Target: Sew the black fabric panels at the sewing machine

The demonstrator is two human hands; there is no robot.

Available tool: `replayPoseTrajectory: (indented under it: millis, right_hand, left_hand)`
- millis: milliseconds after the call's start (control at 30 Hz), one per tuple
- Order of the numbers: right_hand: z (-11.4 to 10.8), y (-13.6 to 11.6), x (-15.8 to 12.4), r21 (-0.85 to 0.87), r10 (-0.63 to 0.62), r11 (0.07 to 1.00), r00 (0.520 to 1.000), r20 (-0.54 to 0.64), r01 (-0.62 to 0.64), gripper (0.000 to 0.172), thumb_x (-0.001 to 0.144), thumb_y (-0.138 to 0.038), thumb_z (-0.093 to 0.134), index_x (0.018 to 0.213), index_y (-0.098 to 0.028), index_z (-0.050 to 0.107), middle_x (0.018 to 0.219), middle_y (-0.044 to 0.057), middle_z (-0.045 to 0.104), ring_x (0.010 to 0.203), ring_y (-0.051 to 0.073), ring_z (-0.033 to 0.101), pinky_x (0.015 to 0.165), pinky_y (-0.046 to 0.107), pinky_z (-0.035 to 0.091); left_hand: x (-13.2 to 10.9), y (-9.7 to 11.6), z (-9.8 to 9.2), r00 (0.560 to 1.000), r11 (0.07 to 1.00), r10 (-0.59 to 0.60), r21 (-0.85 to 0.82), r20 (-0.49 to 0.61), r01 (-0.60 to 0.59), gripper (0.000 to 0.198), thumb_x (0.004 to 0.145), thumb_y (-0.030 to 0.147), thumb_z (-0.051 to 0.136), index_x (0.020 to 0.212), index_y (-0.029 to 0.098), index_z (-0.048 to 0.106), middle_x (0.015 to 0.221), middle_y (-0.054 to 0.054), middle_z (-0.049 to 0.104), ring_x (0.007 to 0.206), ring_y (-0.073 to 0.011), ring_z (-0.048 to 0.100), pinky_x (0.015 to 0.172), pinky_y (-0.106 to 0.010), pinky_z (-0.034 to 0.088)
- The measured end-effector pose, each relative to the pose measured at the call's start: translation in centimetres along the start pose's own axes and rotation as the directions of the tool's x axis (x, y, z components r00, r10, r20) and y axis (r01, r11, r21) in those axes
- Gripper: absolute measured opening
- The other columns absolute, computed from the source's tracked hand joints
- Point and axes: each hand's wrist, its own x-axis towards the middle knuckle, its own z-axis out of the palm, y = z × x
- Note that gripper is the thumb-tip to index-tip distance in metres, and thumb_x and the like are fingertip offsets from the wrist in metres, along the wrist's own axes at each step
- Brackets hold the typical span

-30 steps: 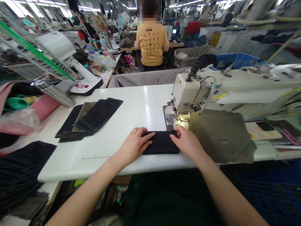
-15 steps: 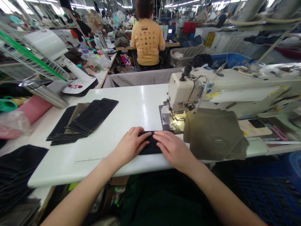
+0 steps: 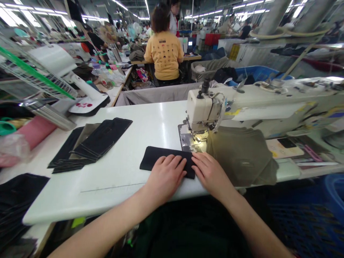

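A folded piece of black cloth (image 3: 158, 154) lies flat on the white sewing table, just left of the needle plate. My left hand (image 3: 168, 175) rests on its middle, fingers stretched out over the fabric. At the cloth's right end is my right hand (image 3: 211, 173), its extended fingertips touching the edge. Behind my right hand, olive cloth pieces (image 3: 242, 154) are stacked beside the sewing machine (image 3: 204, 107). The machine's lamp lights the needle plate (image 3: 185, 138). What lies under my palms is hidden.
Stitched dark cloth pieces (image 3: 102, 138) are fanned out on the left of the table, with another dark pile (image 3: 18, 200) lower left. A white desk lamp (image 3: 88, 96) stands behind. A blue basket (image 3: 303, 218) is at lower right. A person in a yellow shirt (image 3: 163, 53) sits ahead.
My left hand has shifted along the black cloth, and much more of the cloth's left part now shows. My right hand stays near its right end. The view has tilted slightly.
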Motion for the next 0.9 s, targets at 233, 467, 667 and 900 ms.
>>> replayPoseTrajectory:
  millis: [233,467,667,900]
  right_hand:
    - [0.3,-0.1,0.6,-0.103,0.110,0.988,0.993,-0.050,-0.115,0.028,0.101,-0.025,0.049,0.120,-0.017,0.068,0.123,0.011,0.070,0.114,0.026,0.061,0.113,0.053,0.037]
    - [0.1,0.4,1.7,-0.090,0.143,0.985,0.988,-0.051,-0.147,0.026,0.101,-0.024,0.049,0.116,-0.021,0.069,0.119,0.010,0.072,0.113,0.026,0.061,0.115,0.055,0.033]
    - [0.1,0.7,1.8,-0.096,0.178,0.979,0.984,-0.028,-0.180,0.027,0.101,-0.024,0.050,0.122,-0.019,0.066,0.127,0.010,0.069,0.118,0.027,0.058,0.115,0.057,0.031]
    - [0.3,0.9,1.8,-0.103,0.182,0.978,0.983,-0.023,-0.184,0.028,0.100,-0.024,0.050,0.123,-0.020,0.066,0.128,0.010,0.068,0.118,0.027,0.058,0.115,0.057,0.032]
  left_hand:
    - [5.1,-3.8,2.0,0.988,0.976,0.155,-0.159,0.024,-0.150,0.037,0.104,0.036,0.044,0.134,0.020,0.060,0.143,-0.009,0.060,0.136,-0.0285,0.051,0.120,-0.060,0.020]
    - [7.2,-4.1,2.8,0.986,0.968,0.168,-0.189,0.012,-0.163,0.038,0.099,0.021,0.047,0.135,0.020,0.060,0.144,-0.011,0.059,0.137,-0.0265,0.051,0.116,-0.053,0.036]
    - [7.1,-3.9,3.6,0.989,0.965,0.150,-0.219,0.006,-0.145,0.037,0.102,0.027,0.048,0.136,0.018,0.058,0.147,-0.011,0.055,0.138,-0.0259,0.050,0.115,-0.049,0.040]
    - [7.4,-4.2,3.9,0.988,0.962,0.152,-0.226,-0.007,-0.150,0.039,0.100,0.024,0.051,0.138,0.020,0.057,0.148,-0.011,0.055,0.139,-0.0256,0.049,0.116,-0.051,0.039]
